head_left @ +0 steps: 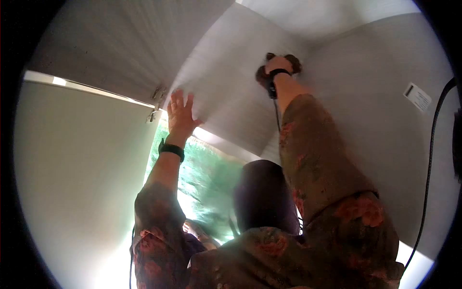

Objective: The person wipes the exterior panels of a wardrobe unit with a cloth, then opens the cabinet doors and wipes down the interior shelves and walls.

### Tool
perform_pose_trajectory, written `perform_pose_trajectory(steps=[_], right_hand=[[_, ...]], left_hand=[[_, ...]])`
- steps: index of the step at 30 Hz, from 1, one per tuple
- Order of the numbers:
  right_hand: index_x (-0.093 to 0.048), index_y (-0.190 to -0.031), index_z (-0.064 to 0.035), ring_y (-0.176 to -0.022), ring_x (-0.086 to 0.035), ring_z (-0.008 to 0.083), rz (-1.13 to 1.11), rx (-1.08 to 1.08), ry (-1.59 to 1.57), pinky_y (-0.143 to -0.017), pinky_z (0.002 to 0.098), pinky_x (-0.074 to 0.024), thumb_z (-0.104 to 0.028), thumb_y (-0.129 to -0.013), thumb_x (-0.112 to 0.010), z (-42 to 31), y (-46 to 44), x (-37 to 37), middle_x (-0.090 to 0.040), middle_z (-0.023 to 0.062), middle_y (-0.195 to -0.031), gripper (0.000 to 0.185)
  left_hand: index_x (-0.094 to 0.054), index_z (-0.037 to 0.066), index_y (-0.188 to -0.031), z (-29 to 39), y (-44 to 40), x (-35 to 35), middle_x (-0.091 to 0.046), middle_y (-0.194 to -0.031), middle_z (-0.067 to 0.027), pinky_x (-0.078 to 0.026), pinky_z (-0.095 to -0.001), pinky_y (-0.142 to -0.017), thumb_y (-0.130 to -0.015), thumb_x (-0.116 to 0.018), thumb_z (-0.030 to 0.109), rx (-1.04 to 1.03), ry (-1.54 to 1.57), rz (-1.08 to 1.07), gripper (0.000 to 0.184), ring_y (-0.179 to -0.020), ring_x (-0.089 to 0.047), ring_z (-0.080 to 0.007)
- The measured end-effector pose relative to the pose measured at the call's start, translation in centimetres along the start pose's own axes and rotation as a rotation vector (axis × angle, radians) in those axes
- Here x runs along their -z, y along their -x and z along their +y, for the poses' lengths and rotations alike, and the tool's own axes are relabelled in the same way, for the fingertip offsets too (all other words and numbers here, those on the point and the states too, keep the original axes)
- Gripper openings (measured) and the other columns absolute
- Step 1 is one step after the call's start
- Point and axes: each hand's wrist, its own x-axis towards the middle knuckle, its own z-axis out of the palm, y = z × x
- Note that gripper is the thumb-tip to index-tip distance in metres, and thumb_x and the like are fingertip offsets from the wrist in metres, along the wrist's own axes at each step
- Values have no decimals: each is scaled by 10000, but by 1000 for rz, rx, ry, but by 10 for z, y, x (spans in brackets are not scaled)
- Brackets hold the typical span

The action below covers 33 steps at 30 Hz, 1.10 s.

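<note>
My right hand (279, 65) is closed on a crumpled dark brown cloth (263, 76), which bunches out on both sides of the fingers. It presses the cloth against a pale grey panel (236, 72) inside a cabinet; the fingers are partly hidden and blurred. My left hand (180, 115) is open, fingers spread, at the front edge of the same panel, near a metal hinge (153, 114). Nothing is in it. A dark band (172, 150) is round the left wrist, and a dark strap (279, 72) is round the right.
A cabinet door (86, 159) stands swung out at the left. A white label (417, 97) sticks to the right-hand panel. A black cable (431, 159) hangs down the right side. Below, a green patterned surface (207, 178) shows through the opening.
</note>
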Motion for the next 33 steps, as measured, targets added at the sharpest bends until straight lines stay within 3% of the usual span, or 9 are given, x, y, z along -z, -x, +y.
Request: perform_pose_trajectory(steps=[4,7,9,11,17,21,29,30,33], right_hand=[[-446,-1178,186,-1110,-549,379,177,254,-18,-917,416,-473,-171,-788,-591,-48,50,-14,-562,277,-1162,547],[-525,-1103,-8,-964,-570,392,490,496,-174,-801,471,-488,-107,-844,-504,-86,77,-61,-576,239,-1013,278],[-526,-1221,-96,-946,-563,390,553,749,-62,-797,473,-486,-96,-847,-495,-96,111,-72,-566,181,-1024,376],[-552,-1048,-68,-985,-559,369,492,789,-138,-776,474,-494,-177,-790,-601,-103,132,-76,-543,158,-1093,284],[-645,-1101,-42,-1000,-604,347,-3,733,-604,-865,414,-477,-255,-771,-674,-123,161,-59,-646,198,-1042,393],[-642,-1110,11,-1081,-587,368,-251,683,-502,-913,408,-478,-385,-839,-590,-123,185,-45,-610,237,-1150,483],[-673,-962,-28,-927,-624,340,167,812,-448,-817,417,-495,-290,-849,-563,-86,268,38,-663,198,-936,306],[-670,-959,-29,-897,-630,341,171,830,-484,-797,416,-501,-270,-842,-572,-81,281,54,-669,186,-906,285],[-657,-880,-32,-744,-641,345,352,948,-772,-722,418,-507,-203,-813,-604,-64,317,84,-672,159,-809,191]], left_hand=[[-243,155,-1478,-2,0,-5,-125,-1541,-191,-212,-507,-1120,-680,-797,415,-2,-21,31,1006,-1426,-111,-385],[-255,151,-1474,-9,0,-9,-137,-1533,-201,-217,-513,-1118,-682,-798,395,-39,-9,76,991,-1418,-132,-394],[-264,145,-1471,-13,-3,-10,-134,-1534,-198,-212,-511,-1120,-683,-794,398,-55,19,57,982,-1416,-139,-393],[-259,96,-1465,-28,-12,-23,-181,-1518,-207,-220,-493,-1122,-680,-797,384,-89,62,92,994,-1414,-154,-386],[-206,-16,-1451,-17,6,3,-376,-1409,-246,-370,-378,-1050,-689,-786,241,-193,1125,132,991,-1285,-403,-377],[-272,35,-1436,-16,-1,-19,-569,-1228,-229,-466,-394,-944,-691,-783,205,-106,888,334,919,-1129,-564,-356],[-515,38,-1234,-17,-47,-59,-636,-1066,-171,-485,-364,-853,-879,-595,259,-110,1072,207,425,-1002,-618,-311],[-516,37,-1239,-16,-53,-55,-638,-1037,-149,-495,-355,-846,-915,-546,259,-213,663,187,393,-963,-624,-299],[-535,37,-1230,51,-12,38,-642,-1045,-92,-498,-332,-867,-849,-627,131,-28,1790,-235,403,-957,-619,-224]])
